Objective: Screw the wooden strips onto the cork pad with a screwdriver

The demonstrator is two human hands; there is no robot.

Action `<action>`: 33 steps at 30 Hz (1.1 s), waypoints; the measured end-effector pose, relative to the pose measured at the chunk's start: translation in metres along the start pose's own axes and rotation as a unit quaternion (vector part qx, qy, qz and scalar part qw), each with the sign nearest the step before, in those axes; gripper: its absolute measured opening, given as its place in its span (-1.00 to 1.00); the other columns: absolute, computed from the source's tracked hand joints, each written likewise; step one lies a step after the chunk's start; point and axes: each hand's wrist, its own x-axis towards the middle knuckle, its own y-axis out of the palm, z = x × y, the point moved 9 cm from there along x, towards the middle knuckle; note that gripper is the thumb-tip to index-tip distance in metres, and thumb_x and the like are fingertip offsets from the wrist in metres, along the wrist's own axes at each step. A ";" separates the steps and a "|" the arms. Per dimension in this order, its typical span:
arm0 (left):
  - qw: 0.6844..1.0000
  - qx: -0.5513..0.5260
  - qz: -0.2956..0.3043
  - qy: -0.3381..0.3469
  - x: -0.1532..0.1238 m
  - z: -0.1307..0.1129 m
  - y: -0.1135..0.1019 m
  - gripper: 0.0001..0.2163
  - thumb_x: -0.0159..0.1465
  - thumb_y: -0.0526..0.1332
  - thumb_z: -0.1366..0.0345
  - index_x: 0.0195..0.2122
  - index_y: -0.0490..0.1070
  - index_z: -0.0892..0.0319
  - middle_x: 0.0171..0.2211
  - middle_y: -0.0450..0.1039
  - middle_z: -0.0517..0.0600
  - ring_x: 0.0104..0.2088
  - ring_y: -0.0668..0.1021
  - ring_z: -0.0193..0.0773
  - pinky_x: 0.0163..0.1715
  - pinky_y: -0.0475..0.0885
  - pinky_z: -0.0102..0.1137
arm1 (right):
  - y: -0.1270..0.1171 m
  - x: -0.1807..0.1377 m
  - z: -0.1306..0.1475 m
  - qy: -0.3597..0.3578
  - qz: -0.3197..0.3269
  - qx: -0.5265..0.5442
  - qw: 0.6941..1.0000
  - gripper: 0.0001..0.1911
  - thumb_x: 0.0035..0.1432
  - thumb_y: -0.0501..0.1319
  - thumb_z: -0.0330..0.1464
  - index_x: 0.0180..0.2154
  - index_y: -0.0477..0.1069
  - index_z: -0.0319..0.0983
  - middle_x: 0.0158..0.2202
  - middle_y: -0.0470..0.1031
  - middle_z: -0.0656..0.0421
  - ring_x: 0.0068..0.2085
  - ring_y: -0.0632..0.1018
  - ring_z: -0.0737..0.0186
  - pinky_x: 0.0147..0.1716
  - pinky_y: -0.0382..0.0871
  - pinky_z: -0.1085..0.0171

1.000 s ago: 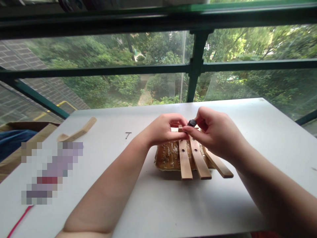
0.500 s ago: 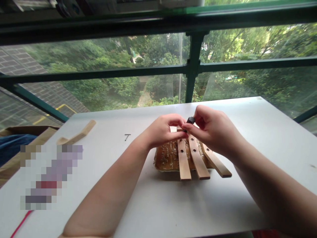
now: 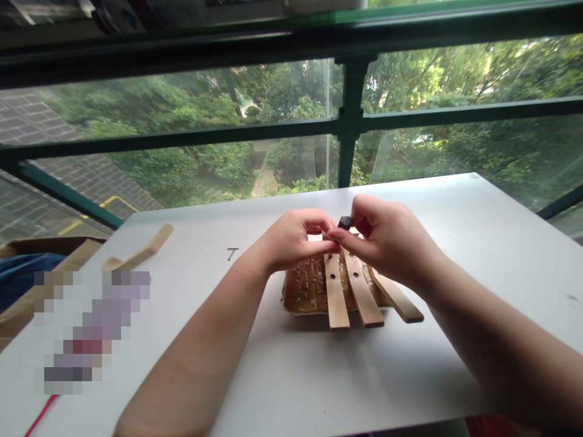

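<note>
My left hand and my right hand meet above a brown, glossy, rough-topped block. A small black faceted piece stands out between the fingers. My right thumb and fingers are closed on it; my left thumb and forefinger pinch at its lower end, largely hidden by the fingertips. Beneath the hands, three bent wooden pieces with dark-rimmed holes lie over the block: a left one, a middle one and a right one. Their far ends are covered by my hands.
A T-shaped dark metal piece lies on the white table. Another bent wooden piece rests at the left, by a pixelated purple object with a red cord. A cardboard box stands beyond the left edge; a green-framed window is behind.
The view has shifted slightly, so the hands and block appear a little further left. Both hands keep nearly the same pose around the small black piece.
</note>
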 end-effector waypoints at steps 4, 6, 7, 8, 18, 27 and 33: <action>1.000 0.008 0.009 0.000 0.001 0.001 -0.001 -0.84 0.20 0.32 0.23 -0.31 0.49 0.24 -0.30 0.50 -0.02 -0.27 0.54 -0.32 -0.19 0.47 -0.42 | -0.007 0.002 0.006 -0.055 -0.001 0.046 0.997 -0.81 0.09 0.31 -0.30 -0.35 0.32 -0.22 -0.44 0.39 0.23 -0.49 0.31 0.38 -0.48 0.15 0.33; 1.000 0.015 0.018 0.005 0.001 0.000 -0.001 -0.83 0.21 0.33 0.23 -0.27 0.50 0.22 -0.28 0.50 -0.03 -0.25 0.54 -0.31 -0.18 0.47 -0.42 | -0.010 0.001 0.011 -0.088 0.016 0.104 0.990 -0.84 0.10 0.26 -0.41 -0.22 0.40 -0.24 -0.33 0.45 0.19 -0.45 0.40 0.37 -0.43 0.25 0.33; 0.999 0.025 0.023 0.010 0.001 0.000 -0.002 -0.84 0.21 0.33 0.24 -0.25 0.51 0.21 -0.25 0.51 -0.02 -0.22 0.55 -0.30 -0.16 0.47 -0.42 | -0.010 0.001 0.014 -0.103 0.033 0.127 0.986 -0.81 0.11 0.24 -0.45 -0.17 0.42 -0.24 -0.30 0.48 0.17 -0.44 0.42 0.36 -0.42 0.28 0.33; 0.999 0.040 0.031 0.016 0.001 -0.001 -0.002 -0.84 0.22 0.32 0.24 -0.23 0.52 0.20 -0.22 0.52 -0.02 -0.19 0.55 -0.27 -0.13 0.46 -0.41 | -0.009 0.000 0.015 -0.114 0.052 0.139 0.982 -0.78 0.12 0.22 -0.48 -0.14 0.43 -0.23 -0.30 0.49 0.17 -0.43 0.44 0.36 -0.42 0.30 0.34; 0.991 0.113 0.071 0.027 -0.005 -0.004 0.001 -0.80 0.29 0.23 0.20 -0.16 0.54 0.15 -0.06 0.49 0.03 -0.07 0.53 -0.22 -0.03 0.42 -0.39 | -0.013 -0.004 0.017 -0.105 0.081 0.099 0.986 -0.87 0.13 0.22 -0.49 -0.27 0.48 -0.20 -0.40 0.49 0.22 -0.45 0.43 0.33 -0.45 0.28 0.31; 0.992 0.081 0.076 0.052 -0.008 -0.013 0.000 -0.85 0.23 0.23 0.32 -0.18 0.47 0.20 -0.12 0.49 0.01 -0.09 0.52 -0.25 -0.05 0.44 -0.42 | -0.006 -0.010 0.035 -0.116 0.057 0.081 0.988 -0.86 0.11 0.24 -0.53 -0.27 0.45 -0.21 -0.39 0.42 0.25 -0.42 0.35 0.38 -0.41 0.20 0.36; 0.996 0.048 0.076 0.030 -0.009 -0.006 0.000 -0.79 0.22 0.24 0.29 -0.13 0.43 0.21 -0.10 0.50 0.02 -0.07 0.53 -0.21 -0.01 0.45 -0.38 | -0.005 -0.012 0.037 -0.107 0.013 0.053 0.993 -0.92 0.12 0.30 -0.43 -0.33 0.40 -0.22 -0.44 0.34 0.24 -0.46 0.29 0.37 -0.45 0.15 0.36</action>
